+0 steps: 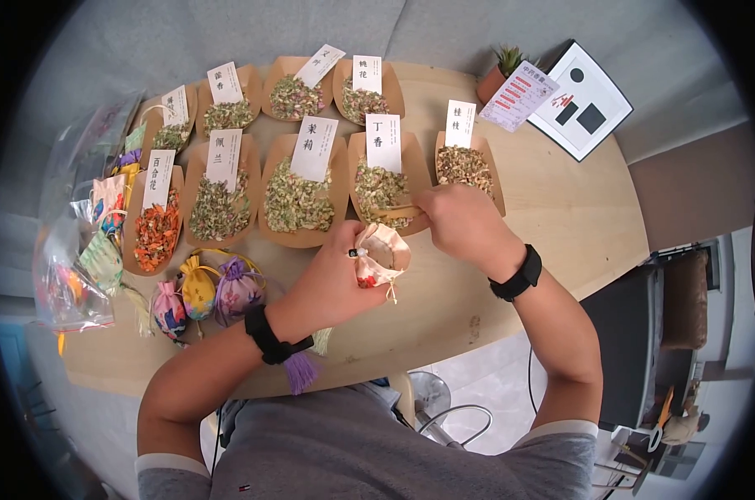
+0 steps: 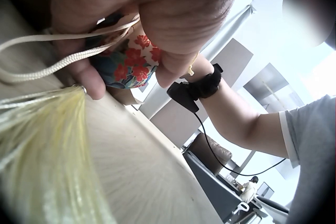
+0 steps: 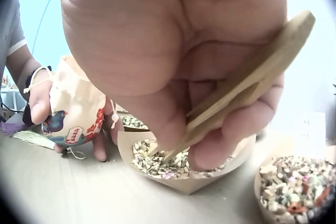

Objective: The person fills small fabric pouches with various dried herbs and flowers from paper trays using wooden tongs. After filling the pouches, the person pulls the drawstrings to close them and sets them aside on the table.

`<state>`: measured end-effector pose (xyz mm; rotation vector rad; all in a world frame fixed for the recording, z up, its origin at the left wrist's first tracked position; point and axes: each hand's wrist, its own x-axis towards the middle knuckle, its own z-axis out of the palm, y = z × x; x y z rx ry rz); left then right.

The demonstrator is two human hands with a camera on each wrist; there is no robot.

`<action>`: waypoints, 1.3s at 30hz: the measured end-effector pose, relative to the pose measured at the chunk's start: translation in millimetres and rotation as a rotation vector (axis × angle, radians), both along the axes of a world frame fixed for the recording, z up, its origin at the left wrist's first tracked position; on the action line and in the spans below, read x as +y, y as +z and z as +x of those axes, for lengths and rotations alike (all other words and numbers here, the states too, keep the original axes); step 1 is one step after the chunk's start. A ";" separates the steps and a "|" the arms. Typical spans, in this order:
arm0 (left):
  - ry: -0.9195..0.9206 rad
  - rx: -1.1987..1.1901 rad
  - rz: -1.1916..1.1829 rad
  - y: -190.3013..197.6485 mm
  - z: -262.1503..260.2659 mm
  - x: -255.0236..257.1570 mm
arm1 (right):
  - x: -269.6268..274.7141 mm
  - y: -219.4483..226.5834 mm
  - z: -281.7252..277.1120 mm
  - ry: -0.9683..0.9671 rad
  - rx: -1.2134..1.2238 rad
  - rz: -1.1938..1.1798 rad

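Note:
My left hand [image 1: 331, 279] grips a cream drawstring pouch [image 1: 383, 257] printed with red flowers, its mouth open upward. In the left wrist view, the pouch's cord and a pale yellow tassel [image 2: 58, 155] hang by the fingers. My right hand [image 1: 467, 229] pinches light wooden tongs [image 3: 252, 82], their tips down at the dried herbs in the paper tray [image 1: 419, 179] labelled 丁香. That tray stands just beyond the pouch. In the right wrist view, the pouch [image 3: 79, 106] shows a blue bird and is left of the herb tray [image 3: 189, 184].
Several more labelled paper trays hold dried herbs, including orange pieces [image 1: 156, 239] at left and woody bits [image 1: 465, 167] at right. Finished-looking pouches [image 1: 198, 287] lie at front left beside a clear plastic bag [image 1: 57, 275]. A potted plant [image 1: 508, 60] and cards [image 1: 519, 96] stand at back right.

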<state>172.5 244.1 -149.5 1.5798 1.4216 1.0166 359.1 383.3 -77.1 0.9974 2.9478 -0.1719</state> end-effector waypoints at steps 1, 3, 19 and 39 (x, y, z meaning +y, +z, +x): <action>0.004 -0.013 -0.021 1.0 -0.1 0.0 | -0.4 0.1 0.1 -0.002 0.020 0.012; 0.009 -0.027 -0.042 1.8 -0.4 -0.1 | 0.3 0.4 1.1 -0.003 0.040 0.024; -0.009 -0.077 -0.036 -3.7 -0.3 3.7 | -23.1 92.4 18.7 0.030 0.187 0.095; -0.022 -0.029 -0.056 4.9 -4.2 -1.1 | -14.8 17.9 2.2 0.125 -0.025 0.140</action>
